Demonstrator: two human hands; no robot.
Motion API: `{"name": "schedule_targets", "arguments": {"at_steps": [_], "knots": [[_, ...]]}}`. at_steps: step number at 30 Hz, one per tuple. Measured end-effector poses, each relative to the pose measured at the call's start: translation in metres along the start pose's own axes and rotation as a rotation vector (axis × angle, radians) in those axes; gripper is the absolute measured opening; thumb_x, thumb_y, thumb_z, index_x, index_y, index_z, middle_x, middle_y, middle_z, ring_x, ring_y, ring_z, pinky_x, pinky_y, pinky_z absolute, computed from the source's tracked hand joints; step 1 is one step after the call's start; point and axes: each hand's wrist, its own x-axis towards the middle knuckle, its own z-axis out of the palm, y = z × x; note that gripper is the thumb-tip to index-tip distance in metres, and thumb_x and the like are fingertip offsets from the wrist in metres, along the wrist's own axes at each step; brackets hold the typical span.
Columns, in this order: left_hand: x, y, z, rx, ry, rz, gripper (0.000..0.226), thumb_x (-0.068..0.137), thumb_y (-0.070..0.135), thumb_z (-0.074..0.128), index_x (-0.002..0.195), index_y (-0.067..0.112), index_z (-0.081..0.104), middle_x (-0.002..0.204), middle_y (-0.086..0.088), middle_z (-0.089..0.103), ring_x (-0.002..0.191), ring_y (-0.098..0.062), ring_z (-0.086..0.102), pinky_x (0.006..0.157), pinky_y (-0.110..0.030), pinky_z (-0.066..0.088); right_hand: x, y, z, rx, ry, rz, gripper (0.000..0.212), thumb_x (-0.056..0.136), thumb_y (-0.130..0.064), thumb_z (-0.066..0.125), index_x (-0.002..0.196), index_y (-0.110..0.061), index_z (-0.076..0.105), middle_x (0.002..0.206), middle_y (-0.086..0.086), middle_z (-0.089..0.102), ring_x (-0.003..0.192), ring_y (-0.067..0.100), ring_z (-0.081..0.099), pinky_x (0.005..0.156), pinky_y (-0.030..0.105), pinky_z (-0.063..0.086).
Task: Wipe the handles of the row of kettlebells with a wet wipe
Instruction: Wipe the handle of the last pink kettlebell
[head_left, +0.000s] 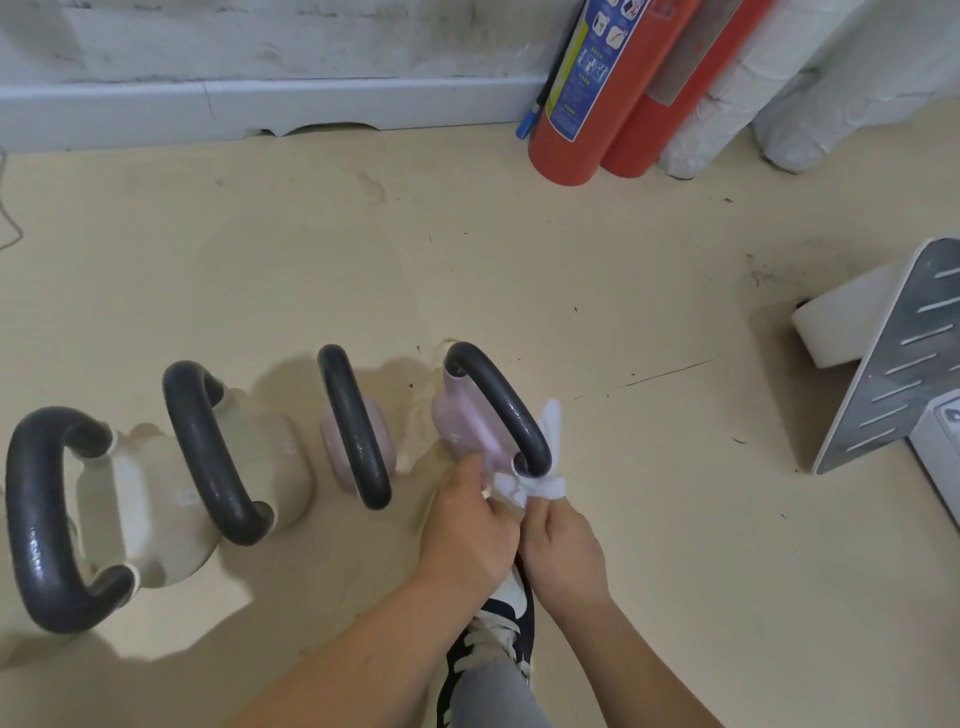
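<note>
Four kettlebells stand in a row on the floor (597, 312), running left to right in front of me, and I am at the rightmost kettlebell (462, 421), the pink one. Its handle (498, 400) is a dark arch whose long axis runs from the far left down toward the near right, so its near leg ends just beyond my knuckles. That near leg is where the wet wipe (540, 467) sits: it is looped around the bar, one tail sticking up on the right side and the bunched ends coming down toward me.

My right hand (563, 551) is closed in a pinch on the lower right end of the wipe. My left hand (467, 530) is closed too, fingers curled in at the other bunched end, right by where the bar meets the pink body (whether they also press on the body itself I cannot tell from here). Both hands are almost touching each other, directly near of the handle; the right is slightly nearer to the bar's outer side.

As I judge it, the coming move is to draw the wipe along the arch, away from me and up to the left, following that axis to the far leg.

The other three handles lie to my left: the second pink kettlebell (358, 436) next door, then two cream ones, the nearer cream kettlebell (130, 514) at the left edge and the other cream kettlebell (270, 457) between. My shoe (493, 639) is planted just behind my hands.
</note>
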Motion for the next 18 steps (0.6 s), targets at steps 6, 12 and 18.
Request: {"name": "schedule_targets", "arguments": {"at_steps": [6,12,18], "knots": [[0.001,-0.015,-0.001,0.032,0.008,-0.031,0.039,0.092,0.001,0.049,0.127,0.016,0.056,0.11,0.004,0.053,0.103,-0.018,0.055,0.087,-0.02,0.039,0.0,0.006,-0.027,0.255,0.19,0.085,0.039,0.108,-0.024,0.027,0.122,-0.017,0.062,0.085,-0.004,0.07,0.076,0.014,0.066,0.06,0.024,0.043],[0.005,-0.009,-0.004,0.017,0.011,-0.024,0.037,0.091,0.0,0.049,0.124,0.016,0.056,0.114,0.001,0.055,0.103,-0.02,0.056,0.086,-0.022,0.041,0.004,-0.031,-0.04,0.217,0.124,-0.117,0.071,0.102,-0.008,0.036,0.161,-0.043,0.019,0.074,0.003,0.061,0.068,0.02,0.059,0.064,0.03,0.046],[0.005,-0.009,-0.008,0.017,0.023,-0.007,0.032,0.092,0.001,0.049,0.119,0.016,0.056,0.112,-0.002,0.057,0.103,-0.024,0.057,0.089,-0.027,0.046,-0.002,-0.037,-0.038,0.315,-0.062,-0.154,0.043,0.103,-0.005,0.041,0.108,-0.034,0.071,0.103,-0.021,0.072,0.095,-0.006,0.062,0.081,0.013,0.043]]}}
